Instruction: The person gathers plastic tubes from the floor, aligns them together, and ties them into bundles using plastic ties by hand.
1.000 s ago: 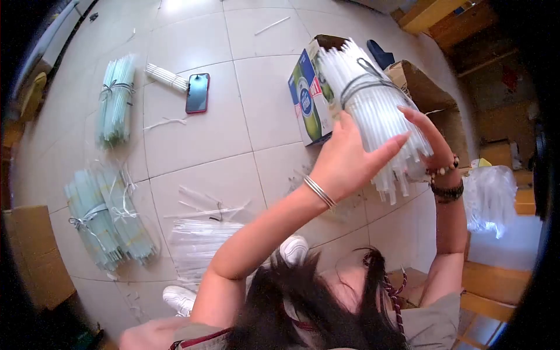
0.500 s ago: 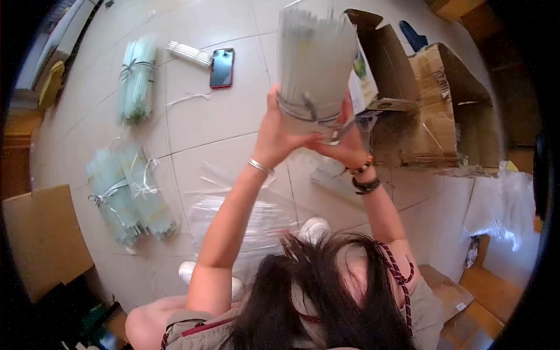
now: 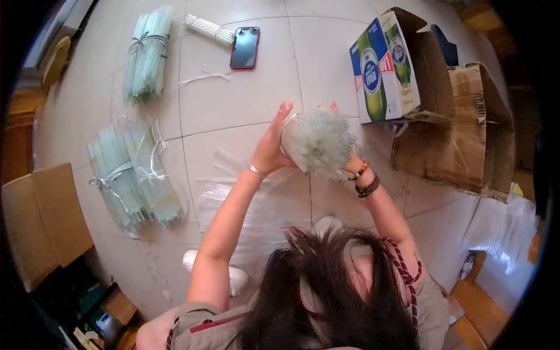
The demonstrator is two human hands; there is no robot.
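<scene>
I hold a thick bundle of clear, pale green thin tubes upright between both hands, its round open ends facing up at me. My left hand is wrapped round its left side, with the fingertips showing at the far edge. On the right side, my right hand grips the bundle, most of its fingers hidden behind the tubes. Below the hands, loose tubes in clear plastic lie on the floor. A tied bundle of similar tubes is at the far left, and two more tied bundles lie nearer.
A phone lies beside a small bundle of white sticks and a piece of white string. At the right stand a printed beer carton and open cardboard boxes. A cardboard panel stands at the left.
The tube bundle has come down and nearer to me. It was seen from its side with a dark tie; now its open ends face up. Both hands still hold it.
</scene>
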